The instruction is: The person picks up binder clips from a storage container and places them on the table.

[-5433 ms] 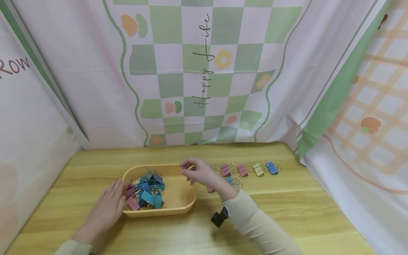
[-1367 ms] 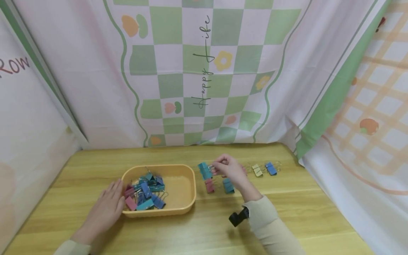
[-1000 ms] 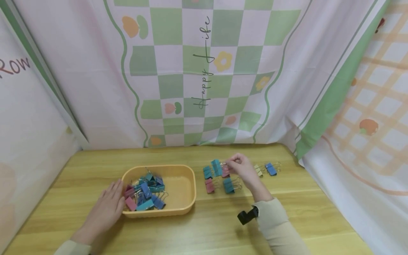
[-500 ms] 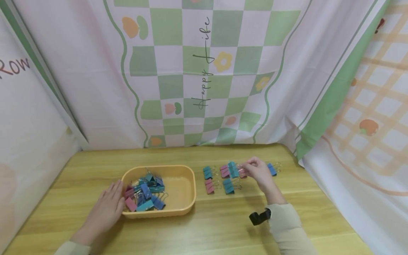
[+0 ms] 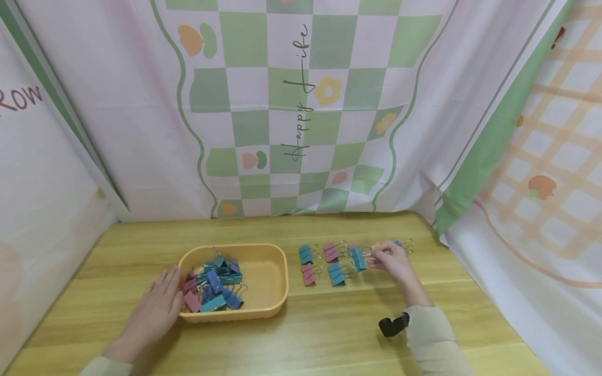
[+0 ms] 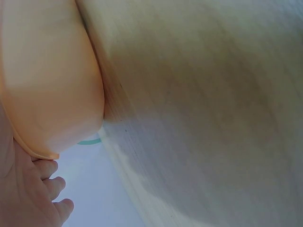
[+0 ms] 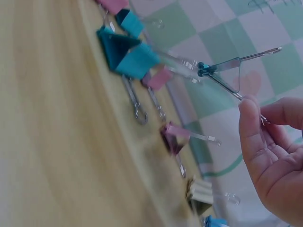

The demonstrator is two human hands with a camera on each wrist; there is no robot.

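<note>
My right hand (image 5: 392, 263) pinches a teal binder clip (image 5: 357, 259) by its wire handle, its body pointing left. In the right wrist view the thumb and fingers close on that handle, and the held clip (image 7: 227, 74) hangs above the table. Below it stand a teal clip (image 7: 128, 56), pink ones and a cream one (image 7: 200, 196). My left hand (image 5: 152, 308) lies with straight fingers against the left end of a yellow basket (image 5: 264, 312). In the left wrist view its fingers (image 6: 54, 187) touch the basket's rim. Teal, blue and pink clips (image 5: 215, 282) are heaped in the basket's left half.
Right of the basket, clips stand in two rows on the wooden table (image 5: 301, 339). The back row has a teal clip (image 5: 305, 255), a pink clip (image 5: 331, 253) and, partly hidden, a blue clip (image 5: 398, 244). In front are a pink clip (image 5: 308, 274) and a teal clip (image 5: 336, 274). A curtain (image 5: 155, 172) hangs behind.
A teal clip has joined the back row's left end. My right hand has carried another teal clip rightward over the rows and slightly toward me. The left hand stays at the basket.
</note>
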